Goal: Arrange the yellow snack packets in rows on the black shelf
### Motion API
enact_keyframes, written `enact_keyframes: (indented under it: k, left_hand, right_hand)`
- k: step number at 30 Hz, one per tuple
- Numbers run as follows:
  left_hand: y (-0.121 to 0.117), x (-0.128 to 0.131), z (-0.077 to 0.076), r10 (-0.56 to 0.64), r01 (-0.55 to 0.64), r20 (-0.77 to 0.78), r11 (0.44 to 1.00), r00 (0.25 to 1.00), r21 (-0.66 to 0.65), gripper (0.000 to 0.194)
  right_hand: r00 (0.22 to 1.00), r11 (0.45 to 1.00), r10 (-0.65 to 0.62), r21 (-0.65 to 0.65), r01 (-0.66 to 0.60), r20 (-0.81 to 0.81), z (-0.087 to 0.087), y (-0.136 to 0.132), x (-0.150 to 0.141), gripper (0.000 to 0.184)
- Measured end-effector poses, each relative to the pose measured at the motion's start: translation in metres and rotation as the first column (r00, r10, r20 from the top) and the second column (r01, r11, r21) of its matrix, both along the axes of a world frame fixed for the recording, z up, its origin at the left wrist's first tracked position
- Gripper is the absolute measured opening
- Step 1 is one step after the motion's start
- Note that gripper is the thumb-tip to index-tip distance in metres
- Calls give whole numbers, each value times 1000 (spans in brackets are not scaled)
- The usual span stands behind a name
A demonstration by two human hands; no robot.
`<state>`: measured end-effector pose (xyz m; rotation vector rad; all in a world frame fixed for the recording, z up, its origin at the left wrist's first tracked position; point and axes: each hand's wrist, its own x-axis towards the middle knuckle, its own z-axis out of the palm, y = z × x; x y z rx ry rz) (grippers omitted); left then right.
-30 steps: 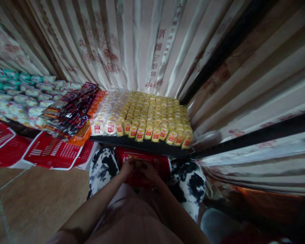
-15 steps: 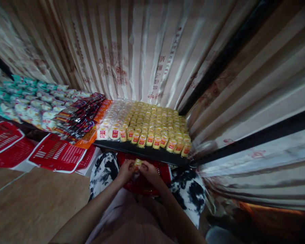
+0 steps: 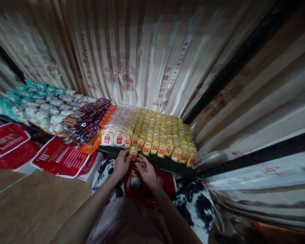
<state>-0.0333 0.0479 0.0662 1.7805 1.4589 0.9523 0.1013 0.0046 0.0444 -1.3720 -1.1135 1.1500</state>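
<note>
A small yellow snack packet (image 3: pixel 133 153) with a red and white label stands upright in front of the shelf edge. My left hand (image 3: pixel 122 164) pinches it from the left side. Just to its right is my right hand (image 3: pixel 146 172), thumb and forefinger a little apart, with nothing visible between them. Whether a right fingertip touches the packet's edge is unclear. Beyond both hands, rows of matching yellow packets (image 3: pixel 161 148) fill the right part of a black shelf (image 3: pixel 165 164). A red printed bag (image 3: pixel 148 189) lies below my hands, between my knees.
Left of the yellow rows are clear-wrapped white packets (image 3: pixel 119 138), an orange sheet (image 3: pixel 91 144), dark sachets (image 3: pixel 85 118) and green-white packets (image 3: pixel 43 108). Red bags (image 3: pixel 61 157) hang at the lower left. A pleated curtain (image 3: pixel 147 57) and dark poles (image 3: pixel 218 84) stand behind.
My hands have risen from over my lap towards the shelf, carrying the yellow packet. It was between both hands before; now the left grips it and the right has loosened. The view has shifted slightly.
</note>
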Motion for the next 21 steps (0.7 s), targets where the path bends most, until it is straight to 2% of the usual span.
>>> enact_keyframes:
  k: [4, 8, 16, 21]
  left_hand:
    - [28, 0, 16, 75, -74, -79, 997, 994, 11, 32]
    - [44, 6, 24, 78, -83, -170, 996, 982, -23, 34]
    - [47, 16, 23, 57, -61, -258, 998, 964, -10, 36]
    - [45, 18, 23, 59, -51, -308, 998, 949, 35, 35]
  right_hand:
    - [996, 999, -24, 43, 21, 90, -4, 13, -6, 47]
    - [980, 999, -25, 25, 20, 200, -5, 25, -2, 46]
    - [948, 998, 62, -30, -56, 312, -1, 37, 10, 49]
    - [939, 999, 47, -7, -47, 342, -6, 35, 10, 51]
